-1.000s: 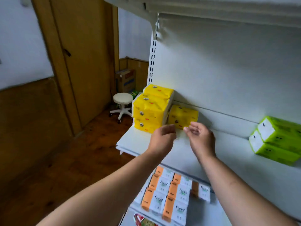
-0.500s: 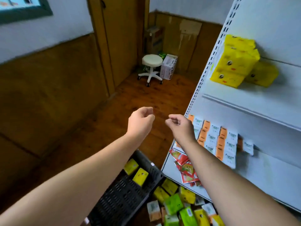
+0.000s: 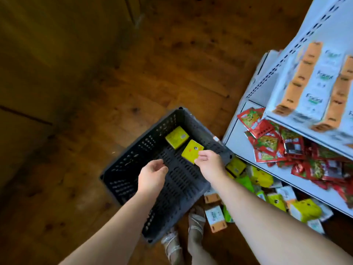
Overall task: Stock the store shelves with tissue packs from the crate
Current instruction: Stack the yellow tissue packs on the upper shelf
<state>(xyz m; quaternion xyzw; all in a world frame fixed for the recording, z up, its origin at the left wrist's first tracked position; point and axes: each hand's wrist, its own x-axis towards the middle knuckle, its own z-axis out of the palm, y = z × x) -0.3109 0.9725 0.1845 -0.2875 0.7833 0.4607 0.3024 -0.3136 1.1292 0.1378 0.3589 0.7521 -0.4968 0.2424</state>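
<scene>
Entry: yellow tissue pack (image 3: 191, 151), inside the black crate (image 3: 133, 159), right side.

The pack lies flat on the crate floor near the right wall, turned cornerwise; it looks almost square, so no long axis can be told. The right hand (image 3: 209, 165) is nearer, its fingertips at the pack's near corner; whether they pinch it cannot be told. The left hand (image 3: 151, 176) hovers over the crate's middle, loosely curled and holding nothing. A second yellow pack (image 3: 176, 137) sits beyond, toward the crate's far corner. The right hand likely takes the first pack.
</scene>
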